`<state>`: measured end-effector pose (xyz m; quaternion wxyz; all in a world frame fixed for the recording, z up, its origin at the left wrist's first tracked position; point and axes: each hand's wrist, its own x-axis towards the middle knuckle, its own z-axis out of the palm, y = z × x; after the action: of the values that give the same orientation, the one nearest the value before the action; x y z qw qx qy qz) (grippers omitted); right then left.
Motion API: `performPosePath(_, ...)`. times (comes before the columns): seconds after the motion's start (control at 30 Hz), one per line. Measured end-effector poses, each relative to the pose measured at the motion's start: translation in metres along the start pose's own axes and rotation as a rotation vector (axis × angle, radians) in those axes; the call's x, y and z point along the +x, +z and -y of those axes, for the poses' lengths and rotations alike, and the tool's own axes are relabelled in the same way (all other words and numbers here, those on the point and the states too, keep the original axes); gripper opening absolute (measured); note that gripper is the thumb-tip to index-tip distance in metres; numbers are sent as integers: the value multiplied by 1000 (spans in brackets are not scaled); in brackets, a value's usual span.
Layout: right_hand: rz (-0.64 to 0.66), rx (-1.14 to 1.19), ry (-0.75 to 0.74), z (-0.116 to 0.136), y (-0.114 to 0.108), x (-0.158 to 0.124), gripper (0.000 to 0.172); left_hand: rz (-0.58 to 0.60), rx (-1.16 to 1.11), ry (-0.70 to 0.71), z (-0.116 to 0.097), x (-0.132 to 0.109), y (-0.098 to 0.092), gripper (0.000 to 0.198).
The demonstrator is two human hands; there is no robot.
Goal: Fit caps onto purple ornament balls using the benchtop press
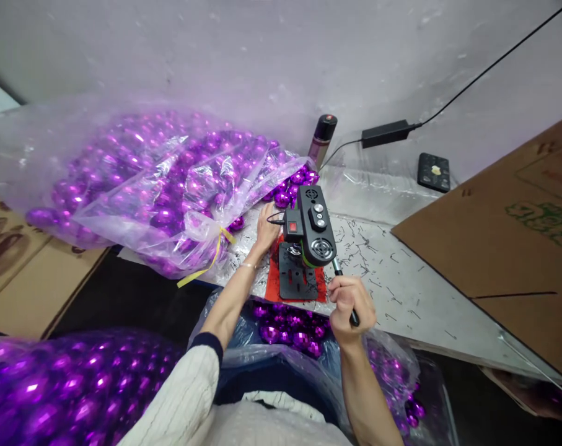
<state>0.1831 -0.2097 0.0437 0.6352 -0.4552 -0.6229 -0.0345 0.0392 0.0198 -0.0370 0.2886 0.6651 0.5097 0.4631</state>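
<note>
A small black bench press machine [308, 235] with a red switch stands on a black base over a red mat [277, 280] at the table's near edge. My right hand [349, 305] is closed round its black lever handle. My left hand [266, 230] reaches beside the machine's left side, among shiny purple ornaments [285, 193]; its fingers are mostly hidden behind the machine. A clear bag of purple ornaments [290, 328] lies in my lap below the table edge.
A big clear bag of purple ornaments [141, 179] fills the table's left. A spray can [322, 139], a power adapter [385, 133] and a small black pad [433, 171] sit at the back. Cardboard [508, 241] leans at right. Small metal bits litter the table [401, 279].
</note>
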Motion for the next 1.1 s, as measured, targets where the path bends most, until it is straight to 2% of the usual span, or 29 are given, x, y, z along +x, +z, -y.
performPosePath(0.07, 13, -10, 4, 0, -1, -1, 29, 12, 19, -141, -7, 42, 13, 42)
performPosePath(0.13, 20, -10, 10, 0, -2, -2, 28, 26, 30, -249, -15, 65, 23, 46)
performPosePath(0.23, 25, -3, 20, 0, -2, -3, 28, 52, 38, -320, -23, 76, 27, 41)
performPosePath(0.33, 26, -2, 21, 0, -2, -4, 28, 28, -125, -409, -29, 72, 18, 32)
performPosePath(0.4, 23, -3, 13, 0, -1, -4, 28, 5, -282, -459, -29, 60, 6, 25)
performPosePath(0.47, 15, 0, 13, 0, 0, -3, 27, 34, -467, -489, -28, 39, -9, 23)
performPosePath(0.6, -22, 10, 35, 2, 2, 2, 31, 170, -849, -634, -23, -27, -41, 25)
performPosePath(0.77, -65, 6, 43, 9, 5, 15, 34, 201, -906, -748, -25, -111, -67, 34)
performPosePath(0.9, -95, 3, 89, 17, 9, 29, 38, 189, -898, -784, -30, -145, -67, 35)
performPosePath(1.03, -94, -6, 116, 21, 10, 36, 39, 184, -873, -778, -37, -152, -50, 33)
performPosePath(1.1, -84, -8, 116, 22, 10, 36, 39, 150, -759, -746, -36, -151, -42, 34)
